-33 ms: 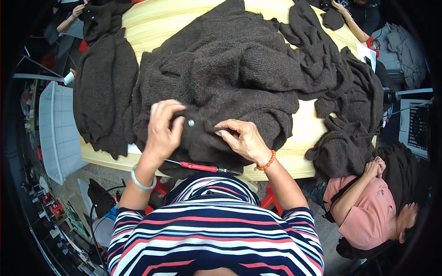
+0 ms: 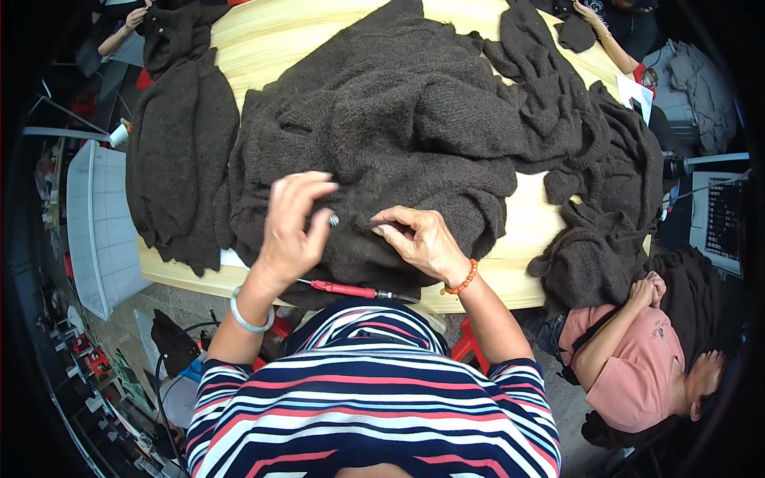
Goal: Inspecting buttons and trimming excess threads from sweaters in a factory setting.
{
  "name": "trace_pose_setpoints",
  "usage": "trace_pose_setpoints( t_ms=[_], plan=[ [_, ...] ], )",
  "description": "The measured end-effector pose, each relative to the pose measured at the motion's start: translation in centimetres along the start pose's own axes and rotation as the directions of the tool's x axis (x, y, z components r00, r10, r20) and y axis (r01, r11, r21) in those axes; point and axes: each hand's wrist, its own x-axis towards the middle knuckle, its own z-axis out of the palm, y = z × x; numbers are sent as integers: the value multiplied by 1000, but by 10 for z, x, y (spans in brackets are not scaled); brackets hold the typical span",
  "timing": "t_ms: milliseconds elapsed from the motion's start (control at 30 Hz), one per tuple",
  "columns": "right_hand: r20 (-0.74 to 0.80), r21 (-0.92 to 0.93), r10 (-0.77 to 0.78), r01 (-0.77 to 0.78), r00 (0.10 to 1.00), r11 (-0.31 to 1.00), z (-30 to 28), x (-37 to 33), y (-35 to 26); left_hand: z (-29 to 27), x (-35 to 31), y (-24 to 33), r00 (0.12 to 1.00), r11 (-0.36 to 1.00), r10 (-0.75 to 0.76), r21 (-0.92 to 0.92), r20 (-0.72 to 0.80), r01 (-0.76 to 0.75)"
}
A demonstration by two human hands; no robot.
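Note:
A large dark brown knitted garment (image 2: 382, 119) lies bunched over the table in front of me. My left hand (image 2: 296, 227), slightly blurred, is over its near part, fingers stretched and thumb apart. Beside that thumb shows a small white-striped spot (image 2: 334, 220), too small to name. My right hand (image 2: 418, 239) pinches at the dark knit with thumb and forefinger; any smaller thing between the fingertips is hidden. Just below both hands, a red-handled tool (image 2: 343, 288) with a thin metal rod lies along the near table edge.
More dark knitwear lies on the pale wooden table (image 2: 510, 267), in a left pile (image 2: 183, 159) and a right heap (image 2: 590, 255). A white bin (image 2: 100, 231) stands at left. A person in a pink shirt (image 2: 637, 366) sits at right; other people's hands show at the far corners.
My left hand has shifted slightly to the right, toward the small white-striped spot, which now shows right against the thumb. My right hand stays in place.

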Motion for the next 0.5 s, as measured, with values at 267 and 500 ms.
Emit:
trace_pose_setpoints(
  t_ms=[267,500],
  plan=[
    [180,403,240,-294,954,867,-13,-7,8,29,8,-9,753,866,-37,-355,657,352],
    [327,528,428,-538,843,657,-12,-10,11,33,5,-14,685,578,-83,-525,724,625]
  ],
)
